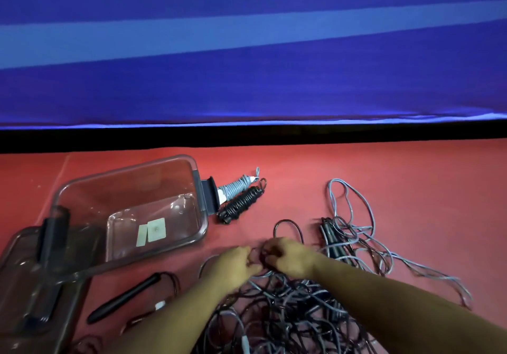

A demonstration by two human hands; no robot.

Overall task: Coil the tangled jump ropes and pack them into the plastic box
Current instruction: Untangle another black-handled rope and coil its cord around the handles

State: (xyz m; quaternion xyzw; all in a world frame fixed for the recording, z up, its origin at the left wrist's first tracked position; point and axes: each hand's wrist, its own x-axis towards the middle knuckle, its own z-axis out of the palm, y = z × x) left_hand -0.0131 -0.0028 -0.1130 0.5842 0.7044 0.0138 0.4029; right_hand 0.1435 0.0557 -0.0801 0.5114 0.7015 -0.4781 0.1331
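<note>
Dark strands at the far edge of the tangled jump ropes (288, 307) are pinched by the left hand (236, 264) and right hand (285, 257), just right of the plastic box (126, 170).

Dim, soft, perhaps motion-blurred hands (263, 260)

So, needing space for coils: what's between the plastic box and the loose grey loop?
Head view: a grey coil and a black coil beside the plastic box, then bare red floor.

The plastic box (126, 174) is clear, glossy plastic. The jump ropes (288, 304) are thin, smooth cords, and the red floor (384, 178) looks matt.
</note>
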